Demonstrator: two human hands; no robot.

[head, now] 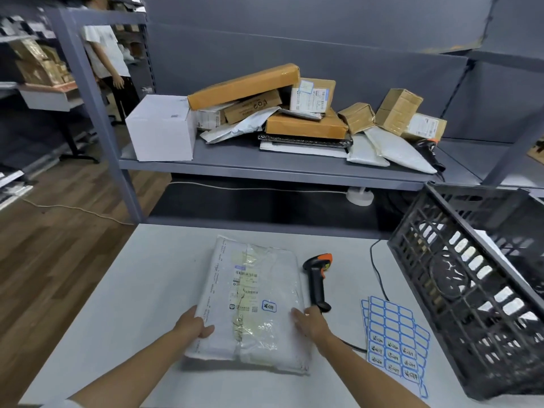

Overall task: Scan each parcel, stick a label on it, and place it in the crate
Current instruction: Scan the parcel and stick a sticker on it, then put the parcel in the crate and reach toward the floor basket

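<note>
A white poly-mailer parcel (253, 301) lies flat on the white table (117, 304) with its shipping label up and a small blue-bordered sticker (268, 306) stuck near its right side. My left hand (194, 322) grips the parcel's left edge, thumb on top. My right hand (309, 320) rests on the parcel's right edge with the fingers lying flat. A black and orange barcode scanner (318, 279) lies just right of the parcel, beside my right hand. A sheet of blue-bordered labels (394, 343) lies further right. The black plastic crate (477, 290) stands at the right, holding white parcels.
A grey shelf (265, 166) behind the table carries a pile of cardboard boxes (244, 83), a white box (162, 128) and mailers, with a second scanner (429, 148) at its right. The scanner's cable (378, 272) runs along the table. A person (106, 60) stands far left.
</note>
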